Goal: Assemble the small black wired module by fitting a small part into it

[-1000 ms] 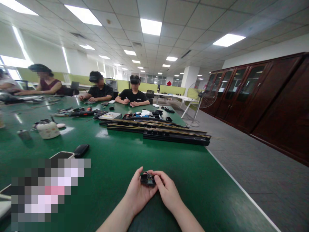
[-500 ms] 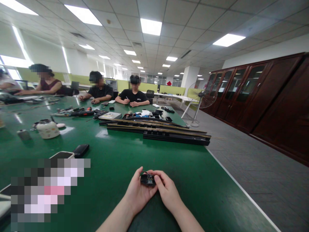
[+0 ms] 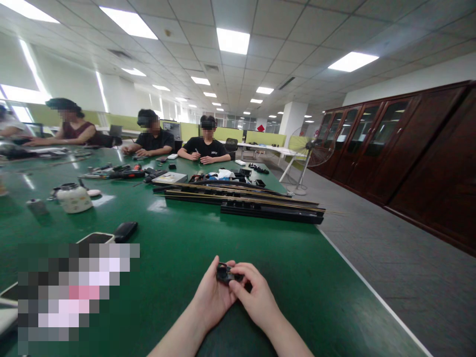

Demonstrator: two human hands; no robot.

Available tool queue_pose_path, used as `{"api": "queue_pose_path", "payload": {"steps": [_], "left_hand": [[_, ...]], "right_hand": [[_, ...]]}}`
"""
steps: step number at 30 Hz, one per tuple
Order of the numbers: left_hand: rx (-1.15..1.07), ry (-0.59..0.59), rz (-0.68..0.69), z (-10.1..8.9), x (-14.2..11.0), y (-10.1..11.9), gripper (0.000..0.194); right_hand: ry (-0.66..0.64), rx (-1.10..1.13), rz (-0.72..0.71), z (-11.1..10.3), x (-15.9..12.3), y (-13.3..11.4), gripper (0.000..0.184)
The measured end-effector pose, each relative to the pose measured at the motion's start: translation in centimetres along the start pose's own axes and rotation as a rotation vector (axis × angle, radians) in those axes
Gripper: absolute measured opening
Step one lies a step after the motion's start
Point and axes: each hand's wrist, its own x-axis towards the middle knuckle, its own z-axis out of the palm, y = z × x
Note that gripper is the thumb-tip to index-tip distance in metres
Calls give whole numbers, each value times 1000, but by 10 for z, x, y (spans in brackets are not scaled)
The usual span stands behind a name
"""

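Head view shows in-hand handling: left hand (image 3: 214, 295) cradles, right hand (image 3: 258, 293) pinches a black part (image 3: 223, 274), the next move likely needing steady support.

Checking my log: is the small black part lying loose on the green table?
No, the small black part sits in the left hand, and the right hand grips it too.

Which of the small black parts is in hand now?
The small, boxy black part cradled in the bare left hand and pinched by the bare right hand; similar small black parts lie beyond the long black rails, untouched.
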Motion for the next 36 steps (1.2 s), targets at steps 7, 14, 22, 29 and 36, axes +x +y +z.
{"api": "queue_pose_path", "payload": {"steps": [7,14,22,29,36], "left_hand": [[-30,35,-4,4,-2,1,21],[-24,21,2,4,-4,2,22],[-36,4,2,3,-3,2,20],[-34,-52,-17,1,-2,3,21],[-31,-9,-24,1,-3,3,21]], "right_hand": [[-13,-5,-2,-1,1,-2,20],[-45,-50,8,-1,-1,-3,24],[-48,-18,17,-1,-2,-4,22],[41,136,69,3,1,4,14],[130,386,215,4,6,14,23]]}}
